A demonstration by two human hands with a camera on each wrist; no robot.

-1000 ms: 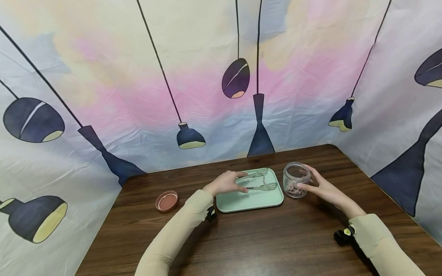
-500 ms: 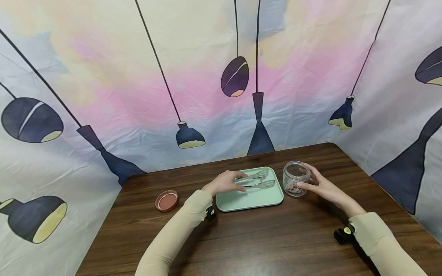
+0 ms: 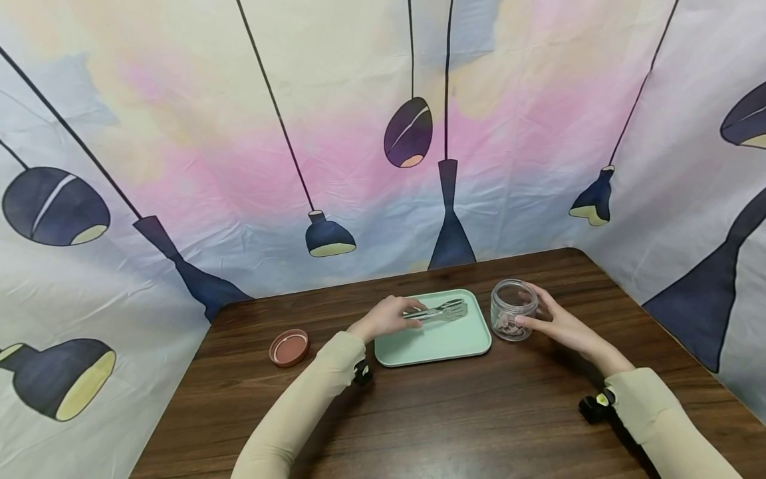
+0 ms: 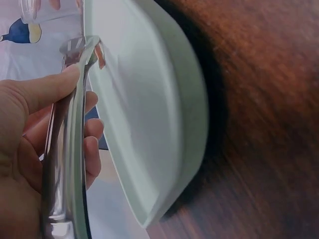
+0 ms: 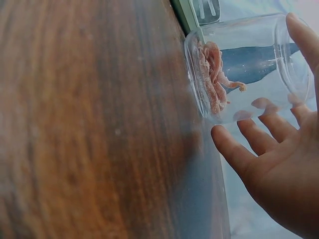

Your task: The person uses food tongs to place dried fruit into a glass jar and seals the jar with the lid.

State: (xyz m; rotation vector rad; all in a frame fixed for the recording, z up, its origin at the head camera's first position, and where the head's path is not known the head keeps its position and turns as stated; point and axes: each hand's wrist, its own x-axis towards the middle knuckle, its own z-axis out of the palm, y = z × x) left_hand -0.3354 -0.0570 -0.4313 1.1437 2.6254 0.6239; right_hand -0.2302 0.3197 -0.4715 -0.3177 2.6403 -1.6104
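Note:
My left hand (image 3: pixel 389 315) holds a pair of metal tongs (image 3: pixel 447 311) over the pale green tray (image 3: pixel 433 347). In the left wrist view the thumb lies on one arm of the tongs (image 4: pixel 65 144) and the fingers wrap round the other side. The two arms of the tongs are squeezed close together, and nothing can be made out between the tips. On the right, my right hand (image 3: pixel 562 326) grips the side of a lidless clear jar (image 3: pixel 509 313) standing upright on the table. Several pinkish-brown strips (image 5: pixel 213 77) lie at the jar's bottom.
A reddish-brown round lid (image 3: pixel 289 348) lies on the dark wooden table (image 3: pixel 455 412), left of the tray. The tray's right edge is close to the jar. Behind the table hangs a cloth printed with lamps (image 3: pixel 330 234).
The tongs' arms, spread apart a second ago, have come together as the left fingers and thumb squeezed. The right hand and the jar stay where they were.

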